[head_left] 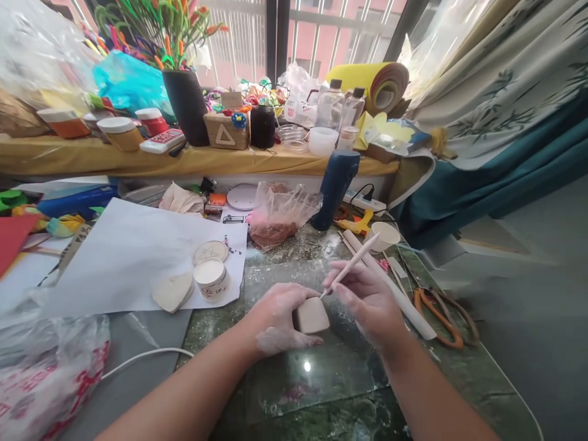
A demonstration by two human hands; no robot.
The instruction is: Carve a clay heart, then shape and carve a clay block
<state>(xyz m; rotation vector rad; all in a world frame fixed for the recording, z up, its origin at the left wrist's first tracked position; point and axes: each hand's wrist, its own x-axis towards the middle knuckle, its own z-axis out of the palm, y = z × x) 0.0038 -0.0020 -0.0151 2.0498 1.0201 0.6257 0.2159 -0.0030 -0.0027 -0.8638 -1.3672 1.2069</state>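
My left hand [280,318], dusted with pale powder, is wrapped round a small rounded block of pale clay [313,316] from its left side. Between the fingers of my right hand [365,300] is a slim white modelling tool [356,263], slanting up to the right. Its thin tip points down at the block's upper right edge; whether it touches I cannot tell. Both hands are above a clear sheet [340,367] on the dark green table.
White paper [133,257] at left bears a jar [211,279] and flat clay pieces [173,291]. Behind the hands stand a clay bag [275,223] and a dark blue bottle [335,190]. A white roller [399,294] and orange-handled scissors [438,318] lie right, near the table edge.
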